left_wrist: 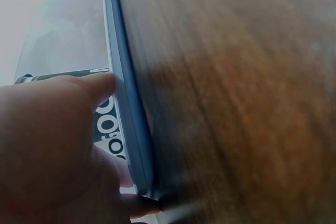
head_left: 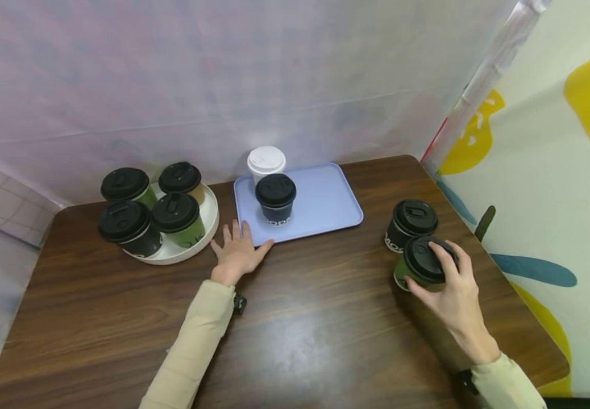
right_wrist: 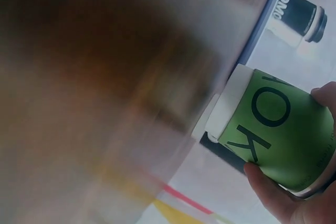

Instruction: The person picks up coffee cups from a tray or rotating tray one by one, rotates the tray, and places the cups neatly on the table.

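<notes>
My right hand [head_left: 456,298] grips a green paper cup [head_left: 420,261] with a black lid, thumb on one side and fingers on the other. In the right wrist view, large dark letters mark the green cup [right_wrist: 286,129]; whether its base touches the table I cannot tell. Just behind it stands a black cup [head_left: 414,220] with a black lid. My left hand [head_left: 236,255] lies with fingers spread at the near left corner of a light blue tray [head_left: 323,199], thumb touching its edge [left_wrist: 128,124]. A black cup [head_left: 276,197] and a white-lidded cup [head_left: 266,161] stand on that tray.
Left of the blue tray, a round white tray [head_left: 212,224] carries several lidded cups, among them a green one [head_left: 177,218] and a black one [head_left: 128,227]. A pale curtain [head_left: 274,74] hangs behind the wooden table [head_left: 295,341], and a patterned sheet [head_left: 540,199] hangs along its right side.
</notes>
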A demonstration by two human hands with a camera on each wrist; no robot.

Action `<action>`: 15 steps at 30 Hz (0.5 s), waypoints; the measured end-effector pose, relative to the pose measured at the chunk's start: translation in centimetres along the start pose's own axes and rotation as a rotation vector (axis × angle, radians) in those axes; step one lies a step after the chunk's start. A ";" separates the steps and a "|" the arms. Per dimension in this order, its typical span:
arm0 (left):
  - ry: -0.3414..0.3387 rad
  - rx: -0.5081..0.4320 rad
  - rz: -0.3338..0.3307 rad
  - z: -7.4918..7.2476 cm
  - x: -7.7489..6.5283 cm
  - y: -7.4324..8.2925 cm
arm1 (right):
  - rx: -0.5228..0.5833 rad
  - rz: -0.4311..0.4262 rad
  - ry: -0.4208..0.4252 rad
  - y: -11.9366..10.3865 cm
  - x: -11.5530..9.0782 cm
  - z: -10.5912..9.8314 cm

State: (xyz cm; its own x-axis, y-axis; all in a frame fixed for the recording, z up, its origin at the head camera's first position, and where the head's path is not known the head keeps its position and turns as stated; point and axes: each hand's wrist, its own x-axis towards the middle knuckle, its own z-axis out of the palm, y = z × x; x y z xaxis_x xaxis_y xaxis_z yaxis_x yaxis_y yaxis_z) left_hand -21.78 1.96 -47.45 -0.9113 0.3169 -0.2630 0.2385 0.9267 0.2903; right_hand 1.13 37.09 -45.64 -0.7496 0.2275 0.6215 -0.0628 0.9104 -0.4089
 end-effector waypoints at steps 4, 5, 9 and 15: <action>-0.003 0.003 -0.002 0.0 0.0 0.1 | -0.015 0.022 -0.011 0.7 -0.2 -0.5; -0.004 0.004 -0.003 -0.1 0.0 0.1 | -0.017 0.029 -0.014 0.9 -0.3 -0.6; -0.010 0.007 -0.004 -0.1 -0.1 0.1 | -0.018 0.053 -0.028 1.4 -0.5 -0.9; -0.020 0.012 -0.006 -0.1 -0.1 0.1 | -0.022 0.063 -0.021 2.0 -0.7 -1.4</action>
State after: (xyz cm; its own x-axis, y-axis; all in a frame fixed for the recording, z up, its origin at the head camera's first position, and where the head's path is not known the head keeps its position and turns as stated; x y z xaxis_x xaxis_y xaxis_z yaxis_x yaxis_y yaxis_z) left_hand -21.72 2.00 -47.34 -0.9060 0.3148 -0.2828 0.2370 0.9311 0.2774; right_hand 2.44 39.26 -45.95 -0.7652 0.2771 0.5812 -0.0014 0.9019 -0.4319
